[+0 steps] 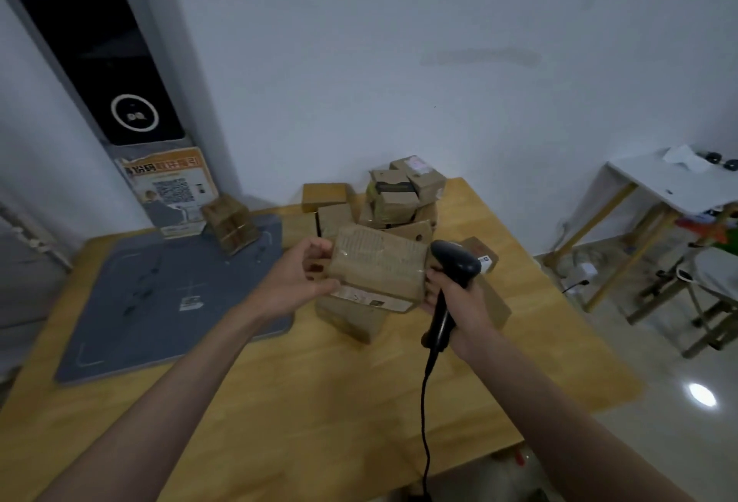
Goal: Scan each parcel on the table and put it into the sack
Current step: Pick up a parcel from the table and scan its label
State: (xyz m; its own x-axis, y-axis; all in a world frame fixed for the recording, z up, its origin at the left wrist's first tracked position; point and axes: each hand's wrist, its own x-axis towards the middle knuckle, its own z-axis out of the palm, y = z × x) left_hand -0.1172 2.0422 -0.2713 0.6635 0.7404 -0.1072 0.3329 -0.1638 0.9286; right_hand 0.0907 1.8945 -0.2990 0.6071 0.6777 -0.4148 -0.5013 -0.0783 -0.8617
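Parcel (377,270) gripped at its left end by left hand (297,282); right hand (459,302), touching its right end, clasps scanner (451,282).

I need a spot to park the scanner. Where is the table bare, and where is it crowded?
Bare wood shows on the table near the front edge, between the grey mat and the right edge. It is crowded behind the held parcel, where the parcel pile stands.
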